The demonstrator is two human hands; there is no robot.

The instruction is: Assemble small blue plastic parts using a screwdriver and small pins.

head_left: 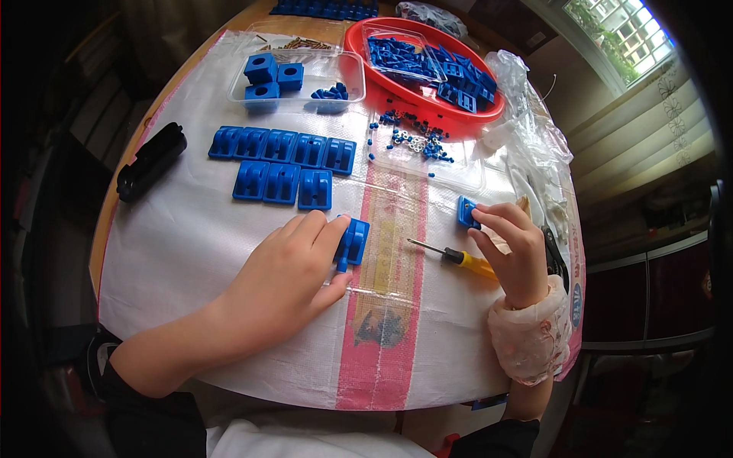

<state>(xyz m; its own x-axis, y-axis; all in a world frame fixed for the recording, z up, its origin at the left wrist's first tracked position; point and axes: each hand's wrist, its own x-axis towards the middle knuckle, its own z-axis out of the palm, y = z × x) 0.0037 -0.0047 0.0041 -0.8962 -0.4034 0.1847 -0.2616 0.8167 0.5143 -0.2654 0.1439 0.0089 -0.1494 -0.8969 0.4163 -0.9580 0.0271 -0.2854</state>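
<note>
My left hand [294, 248] grips a blue plastic block with a rounded ridge [356, 241] on the sheet, fingers at its upper end and thumb by its lower end. A short blue peg juts from the block toward me. To the right, my right hand [513, 240] pinches a small blue plastic plate [466, 211] between thumb and fingers. Just left of that hand lies a screwdriver with a yellow and black handle [475, 263], its shaft pointing left. Beyond my left hand, several similar blue ridged blocks [282, 182] stand in two rows.
A clear plastic box [347, 67] holds blue cubes and small parts, with screws behind it. The red basin [489, 114] is heaped with blue pieces. Small blue and silvery bits lie on a clear lid [466, 174]. A black case [153, 162] sits left; crumpled plastic [527, 114] lies right.
</note>
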